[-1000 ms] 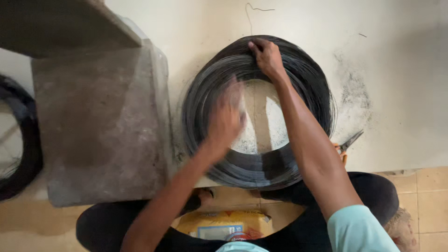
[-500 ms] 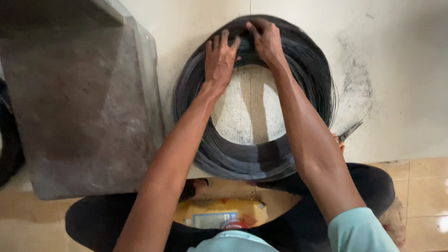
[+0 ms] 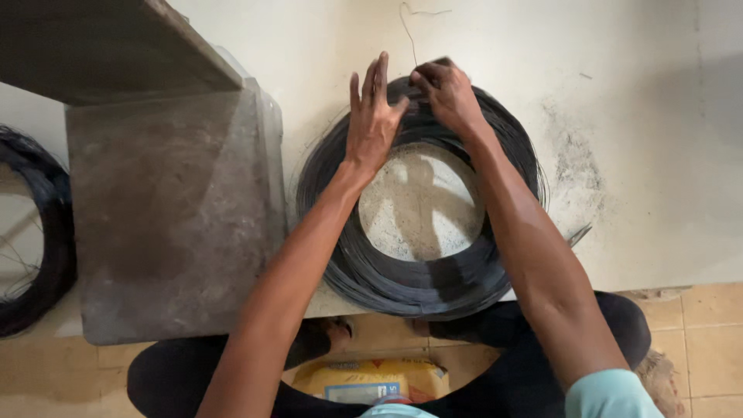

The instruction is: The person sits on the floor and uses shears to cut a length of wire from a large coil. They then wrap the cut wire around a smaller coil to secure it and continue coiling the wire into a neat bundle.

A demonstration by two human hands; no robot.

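Both hands shifted little: left hand fingers spread, right hand pinching one wire coil.

A pale, scuffed worktop fills the scene under soft daylight. A grey stone slab sits at its left edge, and beige floor tiles run below its near edge.

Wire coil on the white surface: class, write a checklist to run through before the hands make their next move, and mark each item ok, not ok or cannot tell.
1. Black wire coil lies flat on the white surface: ok.
2. Left hand rests on the coil's far rim, fingers spread: ok.
3. Right hand is pinching strands at the far rim: ok.
4. Free wire end is found and gripped: cannot tell.
5. Coil sits fully on the surface: not ok, its near edge overhangs.
6. Grey slab is apart from the coil: ok.
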